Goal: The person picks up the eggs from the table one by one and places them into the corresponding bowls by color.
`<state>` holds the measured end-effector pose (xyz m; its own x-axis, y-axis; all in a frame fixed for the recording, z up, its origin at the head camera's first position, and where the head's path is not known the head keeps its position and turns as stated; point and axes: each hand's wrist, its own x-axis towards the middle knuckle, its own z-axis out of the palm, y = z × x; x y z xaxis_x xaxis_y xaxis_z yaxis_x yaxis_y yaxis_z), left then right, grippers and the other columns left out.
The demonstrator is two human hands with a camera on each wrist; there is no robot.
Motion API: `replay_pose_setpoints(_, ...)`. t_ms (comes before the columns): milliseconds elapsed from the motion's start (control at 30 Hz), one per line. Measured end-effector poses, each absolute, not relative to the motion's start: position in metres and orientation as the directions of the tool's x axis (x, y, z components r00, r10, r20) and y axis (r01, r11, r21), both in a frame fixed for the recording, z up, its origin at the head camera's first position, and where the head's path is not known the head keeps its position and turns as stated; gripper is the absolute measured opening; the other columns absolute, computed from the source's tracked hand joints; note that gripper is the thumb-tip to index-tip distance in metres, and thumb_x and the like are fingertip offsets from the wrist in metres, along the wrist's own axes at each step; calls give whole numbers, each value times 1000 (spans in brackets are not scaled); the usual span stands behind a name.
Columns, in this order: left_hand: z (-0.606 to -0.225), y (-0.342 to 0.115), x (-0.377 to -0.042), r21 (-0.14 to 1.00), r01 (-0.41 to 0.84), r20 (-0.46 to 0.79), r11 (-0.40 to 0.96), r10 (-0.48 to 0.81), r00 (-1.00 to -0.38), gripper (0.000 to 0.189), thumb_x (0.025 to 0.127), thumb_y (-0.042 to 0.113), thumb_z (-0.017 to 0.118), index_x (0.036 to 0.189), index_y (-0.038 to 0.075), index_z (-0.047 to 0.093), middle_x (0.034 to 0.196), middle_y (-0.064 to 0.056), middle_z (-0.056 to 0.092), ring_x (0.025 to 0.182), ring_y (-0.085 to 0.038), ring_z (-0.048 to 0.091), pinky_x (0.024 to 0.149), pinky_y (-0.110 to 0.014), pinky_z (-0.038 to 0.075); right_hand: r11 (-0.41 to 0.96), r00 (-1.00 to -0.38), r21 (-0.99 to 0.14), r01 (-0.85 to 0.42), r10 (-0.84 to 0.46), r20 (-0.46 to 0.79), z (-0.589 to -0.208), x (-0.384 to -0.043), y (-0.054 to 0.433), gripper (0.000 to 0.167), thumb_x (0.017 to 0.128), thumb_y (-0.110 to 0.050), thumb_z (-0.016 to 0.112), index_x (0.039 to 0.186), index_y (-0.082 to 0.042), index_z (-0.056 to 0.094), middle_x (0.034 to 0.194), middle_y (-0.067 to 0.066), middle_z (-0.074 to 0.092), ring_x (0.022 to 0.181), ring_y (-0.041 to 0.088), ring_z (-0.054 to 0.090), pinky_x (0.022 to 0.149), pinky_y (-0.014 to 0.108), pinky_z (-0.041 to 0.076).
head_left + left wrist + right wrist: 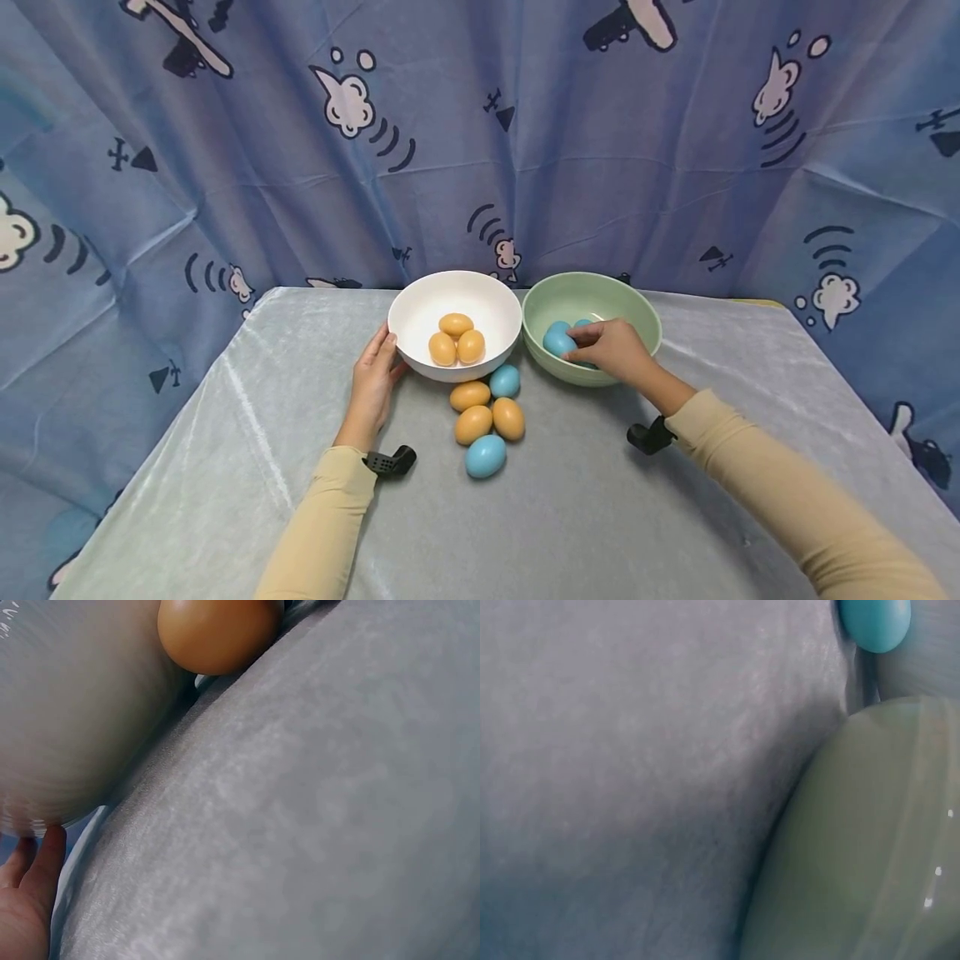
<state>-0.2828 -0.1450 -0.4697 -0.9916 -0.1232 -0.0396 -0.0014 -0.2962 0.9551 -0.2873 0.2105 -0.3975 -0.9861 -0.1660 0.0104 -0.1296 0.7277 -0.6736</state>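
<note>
At the left side of a white bowl (498,354) is my left hand (372,385), its extended fingers touching the outer wall; in the left wrist view the fingertips (51,844) meet the bowl's side. Three orange eggs (456,325) lie inside. My right hand (617,348) reaches over the near rim of a green bowl (641,312) and pinches a blue egg (557,343) between thumb and fingers, low in the bowl. Other blue eggs (582,322) sit around it, partly hidden by the hand. The right wrist view shows only the green bowl's outside, not the fingers.
In front of the white bowl, three orange eggs (474,425) and two blue eggs (486,456) lie grouped on the grey cloth-covered table (570,517). The bowls stand side by side near the back edge, before a blue patterned curtain (435,192).
</note>
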Motion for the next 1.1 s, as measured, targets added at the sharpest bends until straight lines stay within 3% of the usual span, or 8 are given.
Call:
replay_pose_setpoints(533, -471, -144, -284, 955, 1, -40, -296, -134, -990, 59, 102, 39, 55, 155, 19, 36, 162, 1, 35, 147, -18, 37, 119, -46, 37, 800, -984, -581, -149, -181, 3, -397, -290, 206, 41, 82, -18, 79, 119, -2, 71, 110, 17, 74, 106, 34, 68, 91, 45, 55)
replay_pose_setpoints(900, -470, -142, -285, 955, 4, -34, -297, -124, -992, 59, 103, 37, 54, 155, 18, 36, 162, 1, 34, 148, -19, 35, 119, -47, 36, 758, -993, -647, -85, -115, -5, -396, -286, 208, 41, 82, -20, 81, 117, 1, 72, 111, 17, 74, 110, 35, 67, 95, 45, 54)
replay_pose_setpoints(1100, -470, -143, -284, 952, -5, -45, -305, -124, -991, 57, 104, 34, 52, 156, 17, 34, 162, 0, 33, 149, -18, 34, 119, -46, 36, 678, -997, -731, -75, -35, 70, -396, -282, 208, 40, 85, -20, 79, 118, 0, 72, 117, 18, 72, 113, 32, 66, 95, 39, 54)
